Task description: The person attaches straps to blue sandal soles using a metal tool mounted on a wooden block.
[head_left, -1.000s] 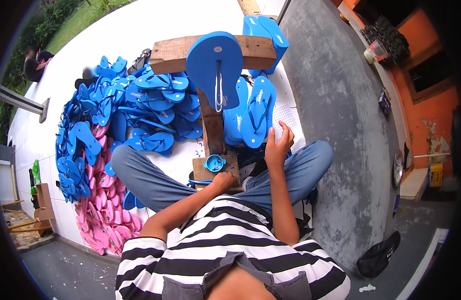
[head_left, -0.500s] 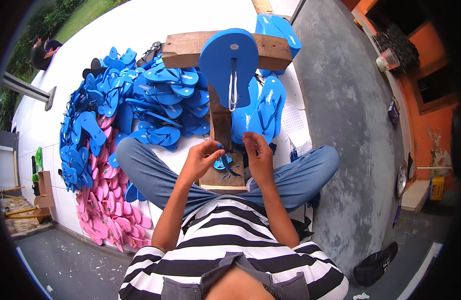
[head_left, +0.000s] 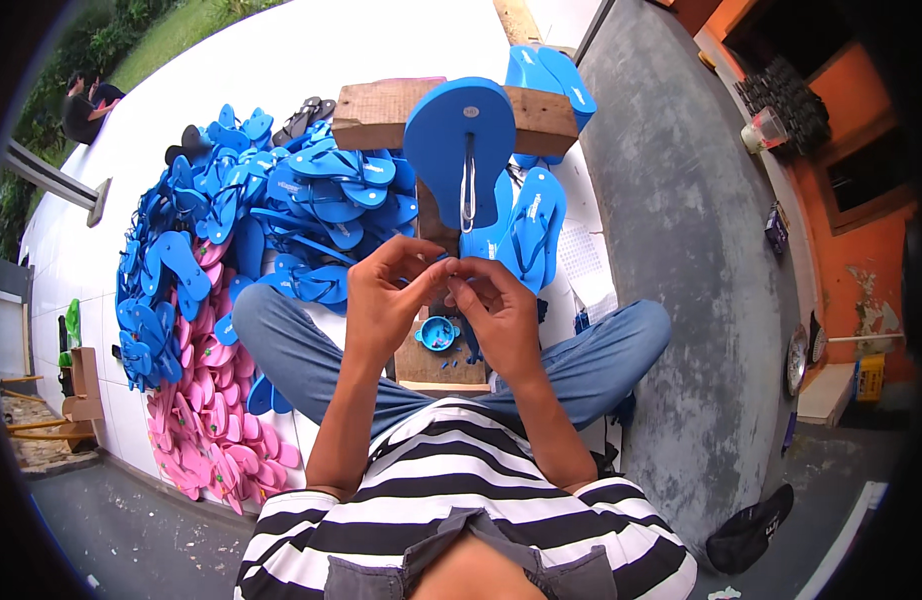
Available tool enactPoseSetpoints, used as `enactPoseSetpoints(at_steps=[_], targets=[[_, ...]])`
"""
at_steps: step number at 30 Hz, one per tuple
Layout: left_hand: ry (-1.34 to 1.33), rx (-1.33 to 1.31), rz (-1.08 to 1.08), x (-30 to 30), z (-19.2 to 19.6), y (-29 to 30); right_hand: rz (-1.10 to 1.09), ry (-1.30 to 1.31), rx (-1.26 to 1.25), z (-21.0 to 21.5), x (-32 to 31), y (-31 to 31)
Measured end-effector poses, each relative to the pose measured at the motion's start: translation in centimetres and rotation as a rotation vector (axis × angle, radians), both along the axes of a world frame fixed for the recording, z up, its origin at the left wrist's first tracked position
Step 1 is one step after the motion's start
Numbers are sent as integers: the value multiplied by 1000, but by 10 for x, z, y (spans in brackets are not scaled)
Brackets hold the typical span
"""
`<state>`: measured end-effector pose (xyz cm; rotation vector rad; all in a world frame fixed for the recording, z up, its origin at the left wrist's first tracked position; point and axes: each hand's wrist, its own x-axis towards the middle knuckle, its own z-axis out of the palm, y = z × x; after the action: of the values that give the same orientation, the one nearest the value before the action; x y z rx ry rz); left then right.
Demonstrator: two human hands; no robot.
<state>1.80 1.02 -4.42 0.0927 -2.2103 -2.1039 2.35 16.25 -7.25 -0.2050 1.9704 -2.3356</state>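
My left hand [head_left: 381,295] and my right hand [head_left: 503,310] meet in front of me, fingertips pinched together. Whatever lies between them is too small and too hidden to make out. Just beyond my fingers, a blue flip-flop sole [head_left: 456,130] rests against a wooden stand [head_left: 371,113]. A thin metal hook [head_left: 468,190] hangs down from a slot in the sole. Below my hands, a small blue bowl [head_left: 438,333] with tiny pieces in it sits on a wooden board [head_left: 421,368], where a few blue bits are scattered.
To the left lies a big heap of blue flip-flops [head_left: 326,190], with pink flip-flops [head_left: 216,400] nearer me. More blue flip-flops [head_left: 534,225] lie right of the stand, by a printed sheet [head_left: 586,262]. A black cap [head_left: 749,530] rests on the floor at the lower right.
My hands were apart, with a small blue piece showing at my left fingertips. They have come together, the right moving left, and that piece is now hidden.
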Motion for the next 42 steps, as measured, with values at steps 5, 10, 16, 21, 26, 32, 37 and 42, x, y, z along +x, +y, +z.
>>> enactPoseSetpoints(at_steps=[5, 10, 16, 21, 26, 32, 37, 42], targets=[[415, -198, 80, -13, 35, -7, -202, 139, 23, 37, -7, 10], [703, -548, 267, -49, 71, -16, -250, 337, 101, 61, -20, 11], [758, -628, 126, -93, 84, -21, -255, 468, 164, 66, -21, 3], [603, -516, -102, -98, 95, -19, -265, 476, 159, 59, -18, 0], [600, -575, -123, -102, 96, -20, -282, 472, 266, 68, -23, 4], [583, -503, -144, -104, 91, -19, -259, 699, 581, 89, -36, 14], [636, -504, -59, -95, 88, -14, -263, 611, 634, 96, -34, 14], [681, -375, -121, -68, 75, -8, -245, 576, 272, 77, -55, 19]])
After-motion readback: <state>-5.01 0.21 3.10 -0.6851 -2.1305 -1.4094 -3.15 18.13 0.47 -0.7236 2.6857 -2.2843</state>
